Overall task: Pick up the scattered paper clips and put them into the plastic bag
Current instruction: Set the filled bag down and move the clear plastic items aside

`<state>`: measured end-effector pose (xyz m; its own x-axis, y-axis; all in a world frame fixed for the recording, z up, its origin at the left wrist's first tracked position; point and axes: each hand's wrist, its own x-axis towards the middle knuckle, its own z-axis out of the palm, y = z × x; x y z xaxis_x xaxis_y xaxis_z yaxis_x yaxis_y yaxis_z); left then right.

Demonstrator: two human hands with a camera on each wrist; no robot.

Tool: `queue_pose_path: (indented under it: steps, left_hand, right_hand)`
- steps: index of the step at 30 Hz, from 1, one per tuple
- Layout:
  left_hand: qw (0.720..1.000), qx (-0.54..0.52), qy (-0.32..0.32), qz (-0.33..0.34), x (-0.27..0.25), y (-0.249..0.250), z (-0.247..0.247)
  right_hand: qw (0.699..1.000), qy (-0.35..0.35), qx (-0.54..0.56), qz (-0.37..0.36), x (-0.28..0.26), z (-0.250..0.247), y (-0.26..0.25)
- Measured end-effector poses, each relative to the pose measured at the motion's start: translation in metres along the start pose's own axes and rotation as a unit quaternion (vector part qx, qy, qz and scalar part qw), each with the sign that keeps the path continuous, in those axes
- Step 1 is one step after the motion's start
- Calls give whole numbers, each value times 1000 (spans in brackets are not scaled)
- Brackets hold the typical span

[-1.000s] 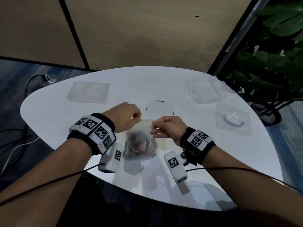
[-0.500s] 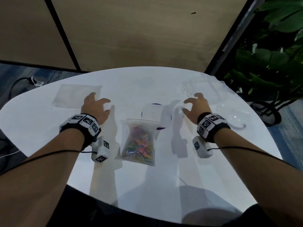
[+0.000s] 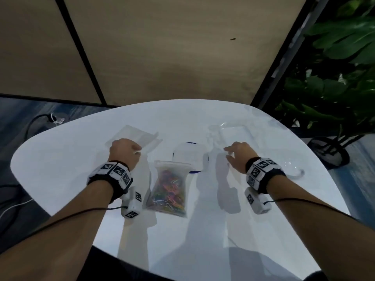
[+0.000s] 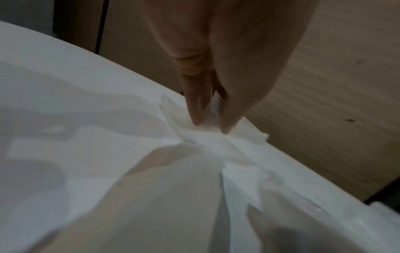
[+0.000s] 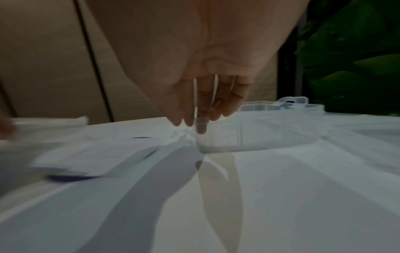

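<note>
The clear plastic bag filled with coloured paper clips lies flat on the white table between my forearms, and neither hand touches it. I see no loose clips on the table. My left hand is at the back left on a stack of empty clear bags. In the left wrist view its fingers and thumb pinch a fold of that plastic. My right hand is at the back right, at the near corner of a clear plastic box. In the right wrist view its fingers pinch the box wall.
A round clear dish with a dark blue rim sits just behind the filled bag. A clear tray holding a ring shape lies at the right edge. A potted plant stands beyond the table on the right, with cables on the floor at the left.
Both hands let go of the top of the filled bag, which now lies flat. The left hand went back-left onto the empty bags; the right went back-right to the clear box.
</note>
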<state>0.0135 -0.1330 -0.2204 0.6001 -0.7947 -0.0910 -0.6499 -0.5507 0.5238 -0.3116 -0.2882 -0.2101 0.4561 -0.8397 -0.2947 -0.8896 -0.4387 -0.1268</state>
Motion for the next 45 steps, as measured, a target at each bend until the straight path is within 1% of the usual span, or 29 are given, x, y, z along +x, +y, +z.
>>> queue_pose_path:
  steps: [3, 6, 7, 9, 11, 14, 16, 17, 18, 19, 20, 22, 25, 26, 27, 29, 31, 32, 34, 35, 36, 37, 38, 39, 41, 42, 43, 44, 45]
  left_hand:
    - [996, -79, 39, 28, -26, 34, -9]
    - [988, -125, 29, 90, -53, 65, -10]
    - [985, -116, 21, 123, -60, 75, -8]
    - [978, -61, 5, 198, -74, 92, 0]
    - [969, -48, -20, 241, -88, 106, 15]
    - [960, -41, -56, 270, -106, 123, 41]
    - [956, 34, -96, 275, -112, 129, 61]
    - [950, 81, -122, 275, -115, 132, 70]
    - [945, 105, -148, 271, -117, 133, 76]
    - [942, 101, -177, 268, -118, 132, 82]
    - [939, 80, -208, 261, -120, 134, 84]
    - [938, 36, -244, 242, -117, 135, 86]
    - [946, 17, -256, 198, -100, 134, 90]
    - [951, 26, -244, 188, -94, 134, 93]
    - [956, 39, -224, 182, -89, 134, 96]
    - [962, 77, -179, 191, -82, 135, 101]
    - [956, 138, -131, 224, -78, 139, 104]
    - [949, 166, -120, 240, -78, 141, 105]
    - [927, 221, -155, 262, -78, 142, 108]
    - [914, 249, -179, 266, -78, 140, 110]
    - [904, 272, -195, 267, -80, 138, 112]
    - [902, 278, -199, 265, -81, 137, 114]
    - [907, 270, -192, 260, -83, 138, 112]
    - [917, 252, -179, 254, -83, 138, 109]
    - [938, 207, -148, 236, -82, 138, 98]
    - [947, 184, -135, 226, -81, 138, 91]
    - [956, 154, -130, 211, -80, 136, 83]
    - [966, 115, -132, 189, -78, 134, 75]
    - [974, 74, -137, 162, -77, 131, 67]
  right_hand:
    - [996, -41, 51, -53, -31, 6, -34]
    - [985, -77, 120, -98, -64, 12, -56]
    - [979, -86, 148, -112, -73, 13, -59]
    - [962, -100, 225, -119, -87, 5, -55]
    - [947, -82, 297, -94, -94, -11, -35]
    - [952, 32, 303, 4, -89, -31, 28]
    - [953, 111, 258, 115, -83, -35, 77]
    - [946, 131, 232, 182, -80, -31, 100]
    - [936, 127, 197, 261, -77, -24, 118]
    - [923, 101, 176, 326, -74, -14, 132]
    - [910, 78, 164, 372, -75, -7, 140]
    - [900, 51, 157, 404, -72, 9, 153]
    - [892, -7, 165, 420, -75, 26, 168]
    - [891, -26, 167, 420, -78, 28, 169]
    - [894, -25, 172, 413, -78, 31, 171]
    - [897, -2, 169, 408, -78, 32, 170]
    - [895, 11, 167, 414, -80, 28, 168]
    - [889, 4, 172, 424, -76, 31, 172]
    - [888, -17, 168, 427, -81, 26, 171]
    - [899, -18, 162, 406, -85, 21, 172]
    - [908, -1, 162, 385, -85, 17, 174]
    - [907, 29, 215, 360, -81, 7, 178]
    - [909, 63, 252, 325, -75, -4, 182]
    - [895, 72, 314, 309, -67, -19, 182]
    - [811, 94, 506, 278, -58, -49, 171]
    - [762, 117, 572, 278, -58, -59, 156]
    - [727, 117, 625, 258, -63, -69, 131]
    - [706, 106, 661, 231, -67, -70, 108]
    - [695, 81, 685, 202, -70, -69, 86]
